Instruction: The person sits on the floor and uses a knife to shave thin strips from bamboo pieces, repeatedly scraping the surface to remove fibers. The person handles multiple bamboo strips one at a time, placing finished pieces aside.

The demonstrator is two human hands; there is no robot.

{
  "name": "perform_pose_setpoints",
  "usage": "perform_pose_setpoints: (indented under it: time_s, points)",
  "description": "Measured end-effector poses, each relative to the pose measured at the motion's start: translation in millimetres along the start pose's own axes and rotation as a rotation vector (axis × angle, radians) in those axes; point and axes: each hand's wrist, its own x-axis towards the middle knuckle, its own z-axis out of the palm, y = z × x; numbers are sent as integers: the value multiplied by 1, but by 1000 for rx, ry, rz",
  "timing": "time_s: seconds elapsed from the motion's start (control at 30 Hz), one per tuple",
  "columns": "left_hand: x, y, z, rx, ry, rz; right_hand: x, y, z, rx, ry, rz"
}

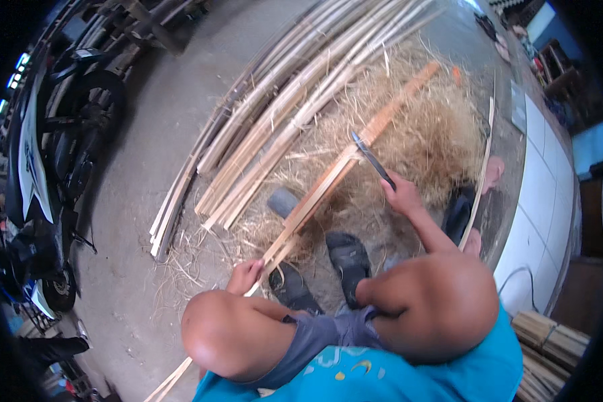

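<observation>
Left hand point(245, 275) clamped around the near end of the bamboo strip point(328, 181), down by the knee, pinning it steady. Strip angled up and away over the pile of shavings point(422, 134), bundle of split bamboo point(268, 127) lying to its left. Right hand point(402, 195) gripping the knife point(372, 159), blade set against the strip's edge mid-length. Best kept shallow, pushed away from the body, fingers well behind the edge.

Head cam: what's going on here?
A seated person works a long bamboo strip with a knife. The left hand grips the strip's near end by the knee; the right hand holds the knife, blade against the strip midway along. Shavings are heaped under it, split bamboo slats lie to the left, and a motorbike is parked beyond.
</observation>
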Motion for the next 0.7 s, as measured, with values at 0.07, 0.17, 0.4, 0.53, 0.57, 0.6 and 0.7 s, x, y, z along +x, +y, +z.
perform_pose_setpoints:
  time_s: [0.07, 0.17, 0.4, 0.53, 0.57, 0.6, 0.7]
  points:
    - [-11, 21, 2, -22, 40, -43, 15, -3, -14, 32, 25, 211]
    - [-22, 24, 0, -51, 61, -96, 21, -28, 2, 44, 35, 173]
    - [0, 55, 35, 127, 160, 77, 2, -39, -14, 198, 132, 355]
    - [36, 93, 55, 564, 297, 428, -63, -79, 57, 108, -173, -127]
    - [36, 96, 56, 592, 271, 364, -66, -83, 56, 50, -258, -191]
    - [33, 94, 51, 626, 245, 286, -63, -96, 45, -46, -353, -166]
    - [20, 96, 36, 634, 167, 245, -25, -62, 11, -39, -114, 38]
